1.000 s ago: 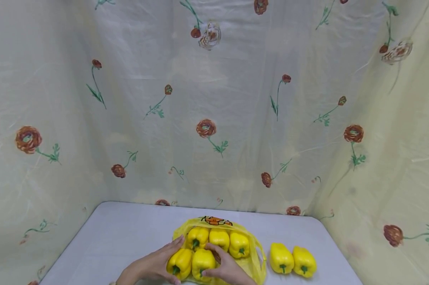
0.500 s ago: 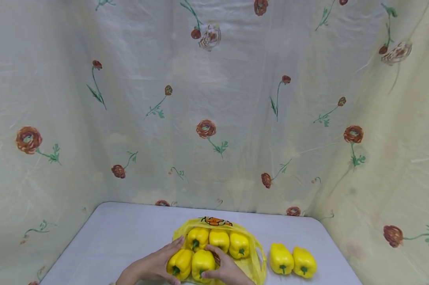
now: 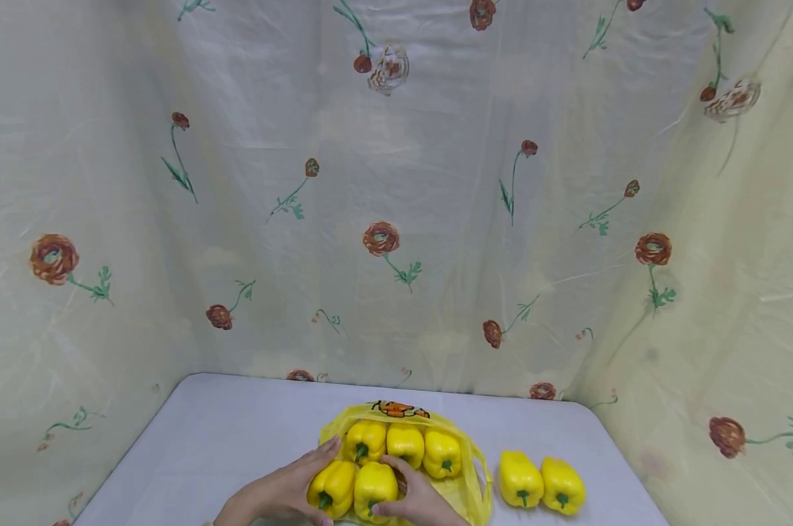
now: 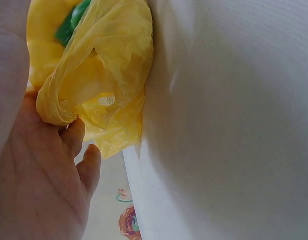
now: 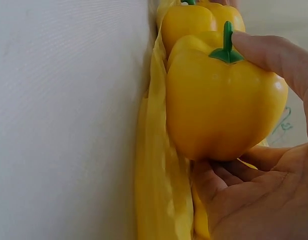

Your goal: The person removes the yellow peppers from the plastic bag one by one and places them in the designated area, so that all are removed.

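A yellow plastic bag (image 3: 465, 488) lies on its side, its mouth facing me, with several yellow bell peppers in it. My right hand (image 3: 419, 498) grips the front right bell pepper (image 3: 375, 483); in the right wrist view the thumb is by the green stem and the other fingers are at the pepper's far end. My left hand (image 3: 281, 488) cups the front left bell pepper (image 3: 333, 482), thumb in front and fingers along its outer side. In the left wrist view the bag's gathered edge (image 4: 58, 107) lies against that hand's fingers (image 4: 88, 167). Three bell peppers (image 3: 406, 442) sit behind.
Two more yellow bell peppers (image 3: 520, 478) stand side by side on the white table (image 3: 238, 424), right of the bag. A flower-printed curtain (image 3: 435, 292) surrounds the table at the back and sides.
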A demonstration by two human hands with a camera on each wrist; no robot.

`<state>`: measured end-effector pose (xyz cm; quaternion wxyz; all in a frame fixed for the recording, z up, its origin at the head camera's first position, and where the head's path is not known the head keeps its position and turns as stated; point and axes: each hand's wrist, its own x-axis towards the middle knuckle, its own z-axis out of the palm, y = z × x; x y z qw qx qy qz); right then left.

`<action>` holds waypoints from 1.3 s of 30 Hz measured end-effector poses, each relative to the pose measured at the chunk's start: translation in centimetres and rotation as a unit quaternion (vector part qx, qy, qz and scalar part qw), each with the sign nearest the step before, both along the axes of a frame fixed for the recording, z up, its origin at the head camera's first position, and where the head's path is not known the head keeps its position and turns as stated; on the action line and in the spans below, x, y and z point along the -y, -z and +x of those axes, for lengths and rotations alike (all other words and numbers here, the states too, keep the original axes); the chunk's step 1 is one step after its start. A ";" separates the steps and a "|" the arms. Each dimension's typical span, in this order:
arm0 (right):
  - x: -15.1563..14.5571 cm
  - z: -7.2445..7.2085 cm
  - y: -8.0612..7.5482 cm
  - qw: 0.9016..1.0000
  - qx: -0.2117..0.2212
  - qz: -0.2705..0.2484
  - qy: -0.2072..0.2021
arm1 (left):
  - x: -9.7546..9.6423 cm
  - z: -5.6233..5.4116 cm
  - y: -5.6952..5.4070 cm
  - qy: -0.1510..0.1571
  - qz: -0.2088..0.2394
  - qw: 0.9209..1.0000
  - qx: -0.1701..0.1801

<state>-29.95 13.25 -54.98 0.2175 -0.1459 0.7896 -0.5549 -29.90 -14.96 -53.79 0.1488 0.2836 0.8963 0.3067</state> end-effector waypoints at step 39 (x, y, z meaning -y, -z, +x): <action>-0.3 0.0 -0.9 0.998 0.025 0.031 0.045 | 0.0 0.1 0.1 0.001 -0.007 1.000 -0.017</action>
